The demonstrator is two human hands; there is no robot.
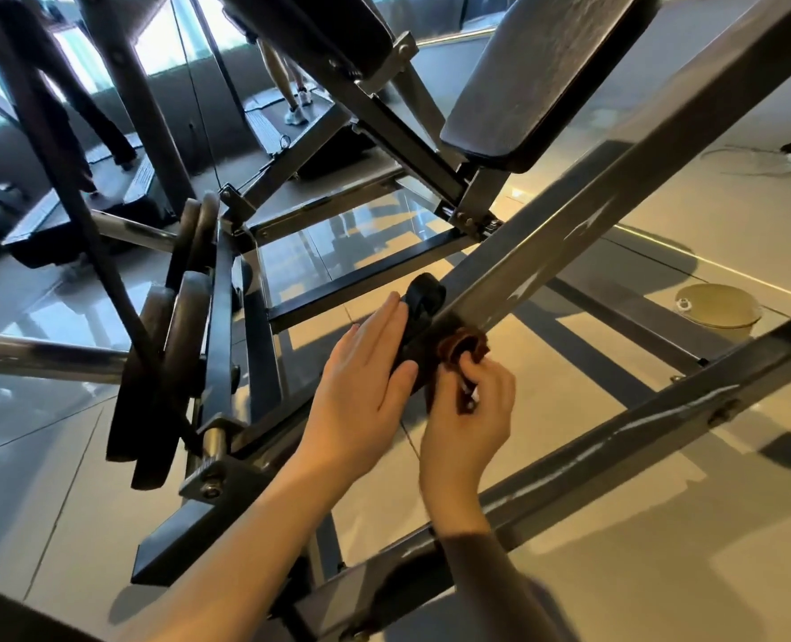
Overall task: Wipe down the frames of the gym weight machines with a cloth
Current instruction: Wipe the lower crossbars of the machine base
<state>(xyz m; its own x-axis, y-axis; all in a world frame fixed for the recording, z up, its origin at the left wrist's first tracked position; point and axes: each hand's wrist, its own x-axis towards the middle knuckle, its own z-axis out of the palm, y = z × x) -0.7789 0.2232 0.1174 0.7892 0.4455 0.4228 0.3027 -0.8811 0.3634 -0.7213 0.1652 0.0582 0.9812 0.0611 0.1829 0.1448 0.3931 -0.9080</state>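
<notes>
Sleeve: a dark cuff (pixel 491 590) on the right forearm is nearest the lens and crosses over the lower bar (pixel 616 437).
Right grip (pixel 467 410): the fingers are curled and pinch the cloth (pixel 463 347); it has hold of nothing else.
Left grip (pixel 361 377): the fingers are straight and close together, laid flat on the black bracket (pixel 419 338) just below the knob (pixel 423 294). It holds nothing and looks to be steadying.
Cloth, place: brown and bunched, it is pressed on the joint where the long bar (pixel 569 252) meets the bracket.
Cloth to grip: it sticks out just above the right fingertips, and the rest is tucked into the palm. The left grip is just beside it, not touching.
Cloth, handling: probably soft, light and limp, so it tends to wad up. It is best taken with a fold spread over the fingertips, so that a flat face meets the metal.
Frame, handling: stiff painted steel with pale scuffs. It should take firm pressure, though bolts and edges may snag the cloth.
Around: weight plates (pixel 152 363) are to the left and a pad (pixel 546 76) is above, both well apart from the cloth.
</notes>
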